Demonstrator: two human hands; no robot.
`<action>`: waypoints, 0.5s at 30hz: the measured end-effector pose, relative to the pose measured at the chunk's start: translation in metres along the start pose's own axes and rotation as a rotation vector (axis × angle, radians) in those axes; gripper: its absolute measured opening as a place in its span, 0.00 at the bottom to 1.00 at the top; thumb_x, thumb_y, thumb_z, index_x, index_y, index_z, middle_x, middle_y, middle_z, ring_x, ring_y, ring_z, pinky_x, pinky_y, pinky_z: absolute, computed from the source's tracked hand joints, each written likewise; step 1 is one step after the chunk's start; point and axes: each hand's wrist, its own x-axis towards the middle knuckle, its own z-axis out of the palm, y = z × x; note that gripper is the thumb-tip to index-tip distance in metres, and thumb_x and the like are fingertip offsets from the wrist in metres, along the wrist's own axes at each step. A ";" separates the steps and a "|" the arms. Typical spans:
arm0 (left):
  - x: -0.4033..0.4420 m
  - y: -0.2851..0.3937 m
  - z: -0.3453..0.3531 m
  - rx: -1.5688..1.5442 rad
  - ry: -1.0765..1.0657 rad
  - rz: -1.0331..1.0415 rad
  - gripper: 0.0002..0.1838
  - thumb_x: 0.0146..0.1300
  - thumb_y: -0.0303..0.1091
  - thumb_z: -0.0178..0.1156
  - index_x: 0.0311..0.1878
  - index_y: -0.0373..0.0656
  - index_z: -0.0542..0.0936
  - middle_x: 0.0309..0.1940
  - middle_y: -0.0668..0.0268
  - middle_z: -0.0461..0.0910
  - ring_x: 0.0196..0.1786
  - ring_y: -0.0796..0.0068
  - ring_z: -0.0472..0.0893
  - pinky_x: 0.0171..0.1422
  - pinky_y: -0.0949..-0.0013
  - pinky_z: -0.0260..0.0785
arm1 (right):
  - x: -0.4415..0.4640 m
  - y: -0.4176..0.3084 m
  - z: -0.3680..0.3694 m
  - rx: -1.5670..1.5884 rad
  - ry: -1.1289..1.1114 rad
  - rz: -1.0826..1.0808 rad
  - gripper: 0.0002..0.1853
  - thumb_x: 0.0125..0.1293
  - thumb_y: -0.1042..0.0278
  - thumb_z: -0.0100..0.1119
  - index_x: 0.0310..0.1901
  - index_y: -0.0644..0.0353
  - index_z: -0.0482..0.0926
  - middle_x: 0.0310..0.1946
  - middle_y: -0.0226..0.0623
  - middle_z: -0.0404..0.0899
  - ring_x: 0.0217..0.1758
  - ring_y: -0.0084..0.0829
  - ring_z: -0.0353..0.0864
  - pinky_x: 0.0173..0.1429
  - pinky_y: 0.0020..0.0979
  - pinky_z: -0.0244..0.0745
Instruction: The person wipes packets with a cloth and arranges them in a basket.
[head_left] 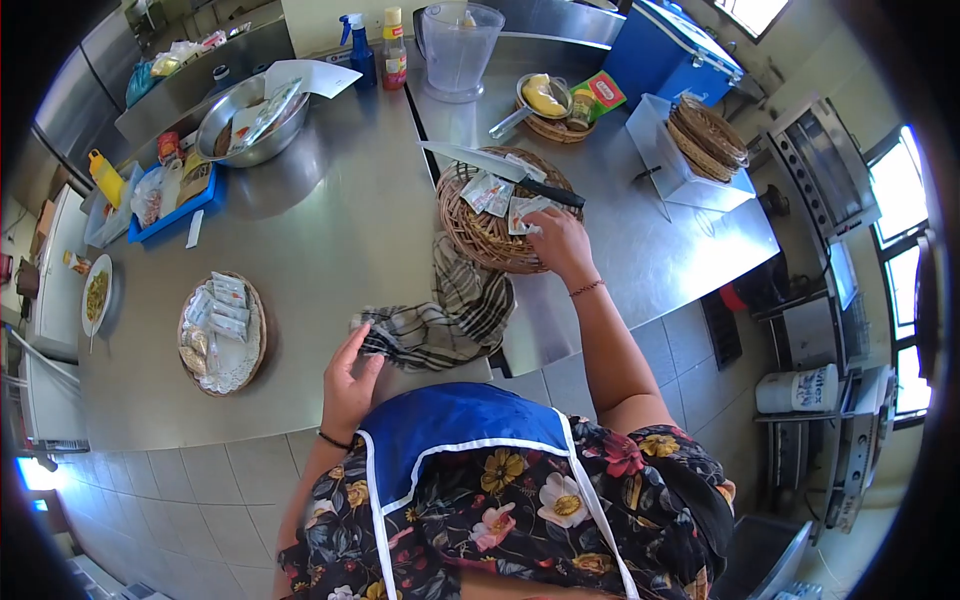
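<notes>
My right hand (560, 241) reaches into a wicker basket (470, 240), its fingers pinched on a white packet (524, 214) at the basket's right side. More packets (487, 193) lie in that basket, and a knife with a black handle (552, 191) rests across its top. My left hand (350, 383) is at the counter's front edge, fingers apart, beside a checked cloth (425, 330); its fingertips are at the cloth's left end. To the left, a round basket (262, 340) holds a white doily, several packets and a small bag of brown contents.
On the steel counter (310, 240) are a steel bowl (215, 130), a blue tray (178, 223), a plate of food (97, 290) and a clear jug (460, 60). A strainer (513, 121), a white bin (690, 180) with baskets and a blue cooler (660, 55) stand at the right.
</notes>
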 end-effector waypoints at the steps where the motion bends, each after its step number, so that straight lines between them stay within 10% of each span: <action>1: 0.000 0.002 0.005 0.048 -0.005 0.023 0.26 0.65 0.36 0.64 0.66 0.38 0.75 0.63 0.50 0.76 0.67 0.56 0.74 0.71 0.60 0.64 | 0.003 0.004 0.000 -0.007 -0.047 -0.012 0.11 0.56 0.68 0.63 0.42 0.46 0.86 0.40 0.32 0.82 0.49 0.39 0.81 0.55 0.41 0.76; 15: 0.000 0.019 0.044 0.508 0.026 0.004 0.33 0.62 0.42 0.66 0.69 0.43 0.71 0.67 0.45 0.70 0.71 0.47 0.68 0.72 0.58 0.64 | 0.015 0.015 0.014 0.068 0.022 -0.215 0.07 0.62 0.64 0.60 0.39 0.50 0.86 0.36 0.31 0.83 0.43 0.35 0.83 0.47 0.39 0.77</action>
